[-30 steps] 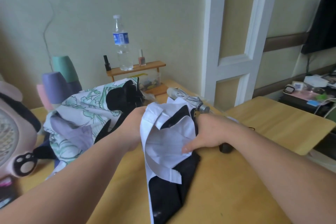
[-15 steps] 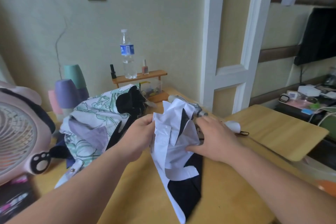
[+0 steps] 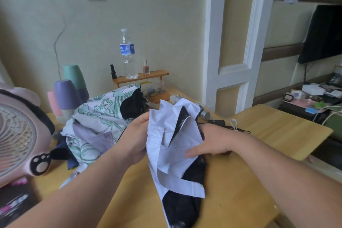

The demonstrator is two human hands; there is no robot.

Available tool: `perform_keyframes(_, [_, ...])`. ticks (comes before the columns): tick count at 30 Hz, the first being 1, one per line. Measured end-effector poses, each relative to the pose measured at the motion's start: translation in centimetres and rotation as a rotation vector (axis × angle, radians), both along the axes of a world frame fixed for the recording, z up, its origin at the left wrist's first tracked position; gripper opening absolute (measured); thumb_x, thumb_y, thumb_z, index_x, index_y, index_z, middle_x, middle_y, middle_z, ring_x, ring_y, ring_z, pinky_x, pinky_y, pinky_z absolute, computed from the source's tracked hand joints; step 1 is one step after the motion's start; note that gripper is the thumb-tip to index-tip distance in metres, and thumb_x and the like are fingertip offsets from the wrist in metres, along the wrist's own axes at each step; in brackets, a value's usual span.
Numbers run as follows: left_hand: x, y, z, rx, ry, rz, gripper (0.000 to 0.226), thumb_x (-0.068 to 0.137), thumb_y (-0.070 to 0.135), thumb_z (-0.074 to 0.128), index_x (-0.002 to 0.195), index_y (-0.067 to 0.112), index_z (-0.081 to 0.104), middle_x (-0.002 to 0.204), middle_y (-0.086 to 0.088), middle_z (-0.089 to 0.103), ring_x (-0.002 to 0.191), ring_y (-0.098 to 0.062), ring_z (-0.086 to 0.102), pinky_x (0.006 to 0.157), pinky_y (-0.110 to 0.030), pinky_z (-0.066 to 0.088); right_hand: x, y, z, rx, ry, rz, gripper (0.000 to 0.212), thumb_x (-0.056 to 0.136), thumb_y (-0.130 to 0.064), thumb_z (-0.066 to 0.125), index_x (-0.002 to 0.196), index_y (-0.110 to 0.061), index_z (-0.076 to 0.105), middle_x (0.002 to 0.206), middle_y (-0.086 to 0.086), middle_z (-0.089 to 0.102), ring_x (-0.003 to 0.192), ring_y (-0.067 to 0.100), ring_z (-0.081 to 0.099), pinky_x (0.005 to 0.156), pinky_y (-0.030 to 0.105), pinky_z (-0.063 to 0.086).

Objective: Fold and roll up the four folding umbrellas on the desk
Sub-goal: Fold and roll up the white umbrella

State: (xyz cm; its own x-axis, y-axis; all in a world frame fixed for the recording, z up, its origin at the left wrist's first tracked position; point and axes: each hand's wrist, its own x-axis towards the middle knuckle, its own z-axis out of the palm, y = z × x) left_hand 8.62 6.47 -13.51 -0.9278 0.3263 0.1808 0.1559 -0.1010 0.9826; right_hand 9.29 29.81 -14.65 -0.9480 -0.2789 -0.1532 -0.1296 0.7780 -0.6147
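Observation:
A white umbrella with a black lining [image 3: 172,146] hangs loose over the wooden desk [image 3: 231,190], its canopy crumpled between my hands. My left hand [image 3: 137,139] grips the canopy's left edge. My right hand [image 3: 211,144] holds the right side, thumb pressed on the white fabric. Behind my left hand lies a heap of unfolded umbrellas [image 3: 96,122], one white with green leaf print, one lilac, one dark blue. A silver umbrella end [image 3: 203,114] and a black handle with a white strap [image 3: 220,122] lie just beyond my right hand.
A pink fan [image 3: 20,135] stands at the left edge. Upturned cups [image 3: 70,89] sit behind the heap. A small wooden shelf [image 3: 140,77] at the wall carries a water bottle [image 3: 127,55] and nail polish bottles. A second desk panel [image 3: 277,131] extends right.
Both hands have shifted on the white canopy: the left hand has pulled its edge leftward and the fabric spreads wider. The camera tilted up, then steadied.

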Motion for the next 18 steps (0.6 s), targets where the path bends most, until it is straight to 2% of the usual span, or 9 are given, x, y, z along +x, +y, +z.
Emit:
perform_keyframes(2, [0.4,0.3,0.6,0.029,-0.007,-0.004,0.031,0.101,-0.004,0.048,0.086,0.012,0.071,0.067,0.003,0.07,0.057,-0.008,0.064,0.053,-0.019,0.052,0.1,0.0,0.8,-0.016,-0.154,0.035,0.042,0.075,-0.05,0.086,0.094,-0.02,0.063,0.058,-0.012,0.068,0.05,0.014,0.06,0.054,0.029,0.047])
perform_keyframes(4, [0.4,0.4,1.3,0.036,-0.012,-0.011,0.036,0.101,-0.001,0.051,0.08,0.015,0.075,0.068,0.001,0.07,0.058,-0.01,0.064,0.054,-0.02,0.052,-0.1,-0.1,1.3,0.007,-0.222,0.036,0.043,0.075,-0.05,0.086,0.087,-0.013,0.066,0.052,-0.006,0.063,0.052,0.02,0.052,0.06,0.032,0.043])
perform_keyframes(6, [0.4,0.3,2.3,0.022,0.0,-0.015,0.038,0.1,0.001,0.053,0.076,0.018,0.077,0.07,-0.001,0.071,0.06,-0.013,0.063,0.055,-0.02,0.052,-0.2,-0.4,2.3,0.081,-0.152,0.012,0.054,0.07,-0.062,0.083,0.075,-0.01,0.069,0.062,0.003,0.07,0.063,0.022,0.056,0.074,0.034,0.052])
perform_keyframes(8, [0.1,-0.1,4.0,0.012,0.05,0.02,0.035,0.103,0.001,0.048,0.085,0.017,0.073,0.069,0.004,0.073,0.063,-0.011,0.066,0.056,-0.02,0.055,-0.3,-0.6,4.5,0.15,0.034,-0.023,0.052,0.072,-0.065,0.079,0.071,-0.014,0.068,0.067,-0.003,0.073,0.065,0.013,0.064,0.078,0.031,0.058])
perform_keyframes(10, [0.0,-0.3,6.9,0.007,0.175,0.068,0.028,0.103,0.007,0.047,0.089,0.022,0.066,0.065,0.015,0.072,0.064,-0.002,0.067,0.062,-0.02,0.056,0.4,-1.1,7.8,0.195,0.304,-0.127,0.037,0.078,-0.061,0.075,0.076,-0.026,0.065,0.068,-0.01,0.069,0.069,0.012,0.067,0.07,0.033,0.057])
perform_keyframes(13, [1.1,-0.7,11.9,0.032,0.465,0.133,0.007,0.06,0.038,0.069,0.062,0.035,0.075,0.061,0.023,0.066,0.061,0.008,0.061,0.066,-0.013,0.05,0.7,-1.4,11.0,0.461,1.042,-0.304,0.041,0.086,-0.058,0.058,0.071,-0.02,0.051,0.063,-0.007,0.052,0.062,0.027,0.056,0.055,0.031,0.047])
perform_keyframes(15, [1.9,-1.5,13.3,0.031,0.616,0.067,0.02,0.064,0.032,0.072,0.069,0.05,0.077,0.079,0.028,0.072,0.077,0.011,0.065,0.074,-0.01,0.05,1.0,-2.0,11.1,0.425,1.401,-0.346,0.023,0.083,-0.035,0.049,0.066,-0.022,0.04,0.057,0.0,0.043,0.052,0.031,0.05,0.05,0.026,0.036])
perform_keyframes(17, [1.9,-1.7,12.8,-0.15,0.746,0.042,0.044,0.089,0.007,0.068,0.083,0.05,0.076,0.111,0.027,0.071,0.103,0.005,0.065,0.091,-0.017,0.048,1.3,-2.2,11.0,0.414,1.352,-0.405,0.014,0.08,-0.015,0.043,0.067,-0.018,0.045,0.064,0.005,0.048,0.064,0.036,0.059,0.055,0.031,0.036])
perform_keyframes(18, [1.6,-1.8,11.8,-0.185,0.752,0.03,0.044,0.092,-0.001,0.066,0.086,0.041,0.076,0.125,0.018,0.068,0.114,0.0,0.063,0.097,-0.02,0.046,1.4,-2.4,10.7,0.468,1.18,-0.443,0.016,0.084,-0.011,0.042,0.071,-0.018,0.042,0.074,0.005,0.05,0.079,0.038,0.063,0.061,0.033,0.036])
